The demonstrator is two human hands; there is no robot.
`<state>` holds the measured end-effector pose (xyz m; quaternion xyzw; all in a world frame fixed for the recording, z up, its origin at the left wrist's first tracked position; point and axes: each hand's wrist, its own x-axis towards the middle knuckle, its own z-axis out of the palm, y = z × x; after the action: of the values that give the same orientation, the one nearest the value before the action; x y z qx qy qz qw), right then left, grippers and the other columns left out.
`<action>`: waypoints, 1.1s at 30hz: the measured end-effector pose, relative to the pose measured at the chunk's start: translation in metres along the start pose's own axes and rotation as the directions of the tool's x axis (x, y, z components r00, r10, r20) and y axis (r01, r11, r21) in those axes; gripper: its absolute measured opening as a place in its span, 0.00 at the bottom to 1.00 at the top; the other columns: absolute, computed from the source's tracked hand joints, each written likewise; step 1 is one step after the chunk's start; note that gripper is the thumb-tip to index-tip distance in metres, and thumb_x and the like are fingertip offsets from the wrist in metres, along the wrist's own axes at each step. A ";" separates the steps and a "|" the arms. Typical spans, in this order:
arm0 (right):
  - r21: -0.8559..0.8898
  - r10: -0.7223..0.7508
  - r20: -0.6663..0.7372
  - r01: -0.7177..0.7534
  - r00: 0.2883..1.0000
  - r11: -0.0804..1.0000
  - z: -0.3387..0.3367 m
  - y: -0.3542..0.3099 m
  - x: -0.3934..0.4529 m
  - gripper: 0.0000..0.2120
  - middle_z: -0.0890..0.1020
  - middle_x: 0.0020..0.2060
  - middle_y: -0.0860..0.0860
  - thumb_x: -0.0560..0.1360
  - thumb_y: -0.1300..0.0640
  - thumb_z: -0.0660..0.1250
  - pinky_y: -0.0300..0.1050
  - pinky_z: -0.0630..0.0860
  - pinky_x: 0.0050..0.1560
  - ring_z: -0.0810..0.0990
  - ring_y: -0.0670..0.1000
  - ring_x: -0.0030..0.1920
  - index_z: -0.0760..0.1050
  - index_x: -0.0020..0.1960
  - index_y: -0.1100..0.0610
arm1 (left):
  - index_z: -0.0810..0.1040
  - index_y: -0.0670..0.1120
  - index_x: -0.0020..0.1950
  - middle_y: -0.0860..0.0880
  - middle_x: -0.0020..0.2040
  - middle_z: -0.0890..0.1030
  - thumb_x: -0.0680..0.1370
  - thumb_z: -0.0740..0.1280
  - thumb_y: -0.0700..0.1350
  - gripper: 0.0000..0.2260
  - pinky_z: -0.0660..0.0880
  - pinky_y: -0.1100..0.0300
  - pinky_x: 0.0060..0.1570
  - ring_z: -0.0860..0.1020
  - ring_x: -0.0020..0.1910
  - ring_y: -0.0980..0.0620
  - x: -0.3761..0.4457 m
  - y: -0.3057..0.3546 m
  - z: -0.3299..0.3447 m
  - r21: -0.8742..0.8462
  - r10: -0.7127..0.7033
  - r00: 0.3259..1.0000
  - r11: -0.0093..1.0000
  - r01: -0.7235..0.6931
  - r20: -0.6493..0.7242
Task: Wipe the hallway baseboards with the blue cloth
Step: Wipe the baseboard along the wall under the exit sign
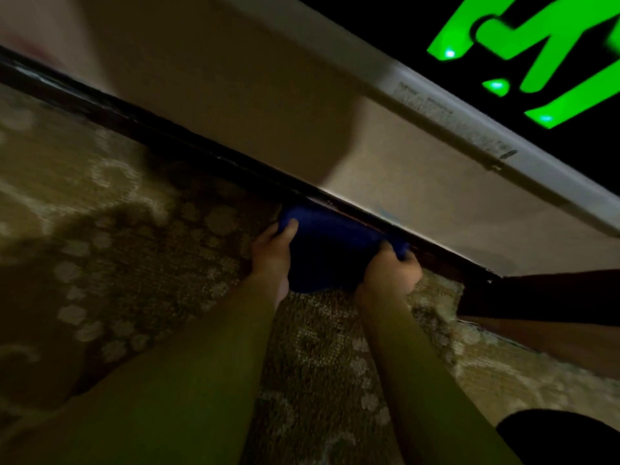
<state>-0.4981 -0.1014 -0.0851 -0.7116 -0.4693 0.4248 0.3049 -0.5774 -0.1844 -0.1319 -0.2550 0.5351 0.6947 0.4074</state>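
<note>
The blue cloth [327,250] is stretched between both hands, its far edge pressed against the dark baseboard [188,142]. That baseboard runs diagonally from the upper left to the right, at the foot of a pale wall [255,95]. My left hand [273,251] grips the cloth's left end, thumb on top. My right hand [391,270] is closed on the cloth's right end, close to the baseboard. Both forearms are in olive sleeves.
A patterned brown and beige carpet [117,250] covers the floor. A grey metal frame [453,129] holds a glowing green sign [550,45] at the upper right. A dark baseboard corner and wooden trim [536,297] jut out on the right.
</note>
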 end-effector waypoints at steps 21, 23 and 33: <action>-0.280 -0.573 0.267 0.631 0.775 0.724 0.052 -0.006 -0.051 0.07 0.80 0.39 0.56 0.75 0.56 0.64 0.43 0.61 0.39 0.78 0.58 0.42 0.75 0.45 0.60 | 0.76 0.42 0.63 0.45 0.54 0.80 0.82 0.63 0.44 0.12 0.78 0.55 0.47 0.80 0.49 0.47 0.001 0.003 -0.007 0.034 0.026 0.998 0.999 -0.029 0.063; -0.295 -0.506 0.219 0.551 0.834 0.781 0.031 -0.004 -0.029 0.07 0.80 0.38 0.55 0.76 0.55 0.65 0.41 0.61 0.39 0.78 0.57 0.43 0.77 0.46 0.59 | 0.77 0.42 0.65 0.41 0.57 0.82 0.80 0.67 0.45 0.15 0.80 0.48 0.50 0.82 0.51 0.41 0.002 0.000 -0.004 -0.019 0.006 0.999 1.000 -0.005 0.037; -0.336 -0.757 0.471 0.886 0.453 0.321 0.057 -0.011 -0.057 0.07 0.80 0.38 0.57 0.71 0.57 0.62 0.48 0.74 0.37 0.79 0.61 0.41 0.76 0.42 0.59 | 0.69 0.40 0.71 0.47 0.45 0.82 0.85 0.53 0.44 0.17 0.75 0.67 0.28 0.81 0.30 0.53 0.010 0.003 -0.008 -0.130 -0.074 0.992 0.988 0.087 0.103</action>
<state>-0.5646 -0.1483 -0.0841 -0.3703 -0.8949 0.1357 0.2086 -0.5861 -0.1891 -0.1401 -0.2690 0.4556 0.7238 0.4429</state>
